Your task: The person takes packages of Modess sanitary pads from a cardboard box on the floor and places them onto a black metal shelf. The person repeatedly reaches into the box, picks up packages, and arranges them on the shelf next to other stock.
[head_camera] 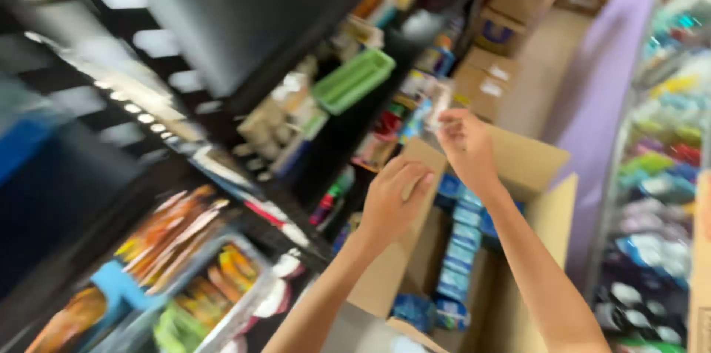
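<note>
The picture is blurred and tilted. My left hand (392,201) rests on the near flap of an open cardboard box (533,168), fingers curled over its edge. My right hand (465,144) is raised above the box with its fingers pinched on a small pale packet (438,105), held up toward the shelves. Inside the box lie rows of blue packets (463,238).
Dark shelving (244,34) on the left holds packaged goods, a green tray (354,79) and orange packets (174,231). More cardboard boxes (492,49) line the floor of the aisle ahead. A rack of colourful items (659,175) stands on the right.
</note>
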